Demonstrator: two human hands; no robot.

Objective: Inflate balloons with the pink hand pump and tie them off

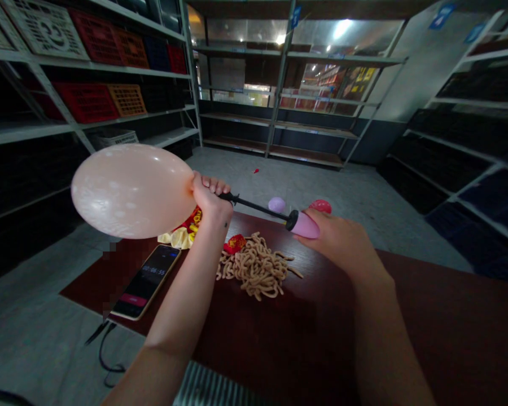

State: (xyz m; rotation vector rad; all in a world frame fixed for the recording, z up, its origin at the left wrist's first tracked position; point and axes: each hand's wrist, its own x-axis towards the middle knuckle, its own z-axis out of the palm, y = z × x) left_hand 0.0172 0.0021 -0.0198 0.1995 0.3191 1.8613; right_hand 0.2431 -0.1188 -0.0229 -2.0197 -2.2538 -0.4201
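Observation:
A large, pale peach balloon [131,192], blown up full, sticks out to the left of my left hand [211,197]. That hand is closed around the balloon's neck at the end of a hand pump. My right hand [338,239] grips the pink body [305,224] of the balloon pump, and its black rod [260,207] shows drawn out between my hands. Below them on the table lies a heap of tan, string-like pieces [260,268], with a red packet [235,243] at its edge. Yellow, red and cream limp balloons [180,234] lie partly hidden behind my left wrist.
A phone [147,282] with a running timer lies on the dark brown table [279,349]. Beyond the table are a lilac balloon [276,204] and a red balloon [320,206]. Shelves with crates [84,101] line the left; racks [275,118] stand behind.

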